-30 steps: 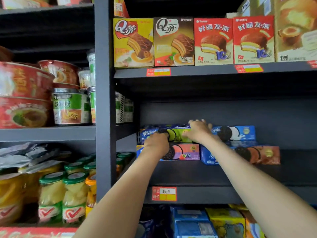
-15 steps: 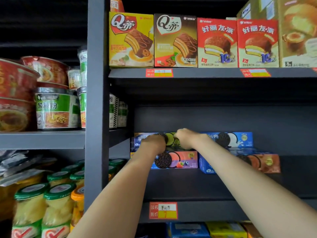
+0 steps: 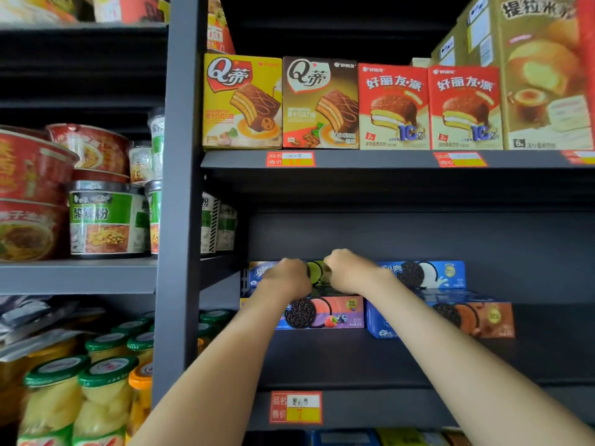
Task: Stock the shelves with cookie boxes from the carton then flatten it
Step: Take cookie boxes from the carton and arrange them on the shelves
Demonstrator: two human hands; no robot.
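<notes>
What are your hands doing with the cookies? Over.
Left hand, right hand grip green cookie box. Box stacked on pink box. Nothing in the way.

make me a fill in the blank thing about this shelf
1. The left hand and right hand touch the green cookie box, which lies ____ the pink cookie box.
2. Under the blue cookie box lies the ____ cookie box.
3. The upper shelf holds ____ red pie boxes.
4. The yellow cake box stands ____ of the brown cake box.
Missing: on top of; brown; two; left.
</notes>
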